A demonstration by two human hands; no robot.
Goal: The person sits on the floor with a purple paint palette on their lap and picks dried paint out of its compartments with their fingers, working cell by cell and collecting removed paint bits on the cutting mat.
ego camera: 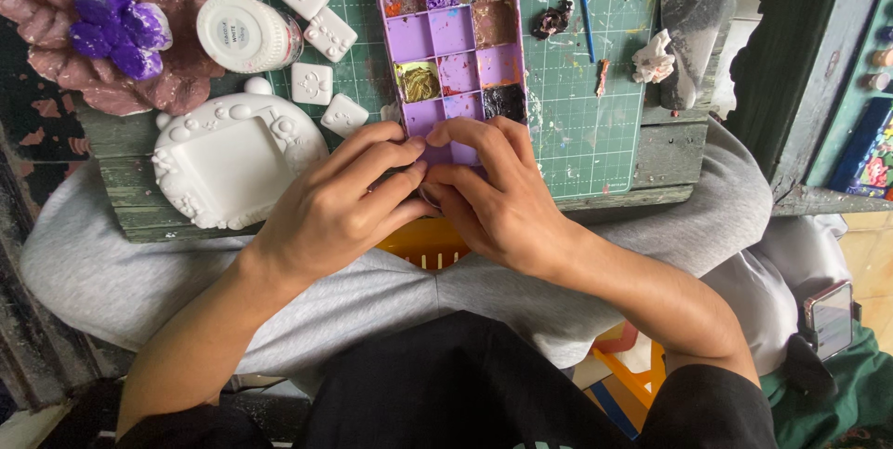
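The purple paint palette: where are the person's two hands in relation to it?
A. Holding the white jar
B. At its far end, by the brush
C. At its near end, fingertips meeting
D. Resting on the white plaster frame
C: the left hand and right hand meet at the near end of the purple paint palette.

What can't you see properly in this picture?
Head view only:
- What the left hand and right hand pinch together: their fingers cover it.
- The near end of the purple paint palette: the hands hide it.
- The purple-painted flower piece: cut off by the top-left edge.
- The yellow thing under the hands: mostly hidden by hands and grey-clad knees.
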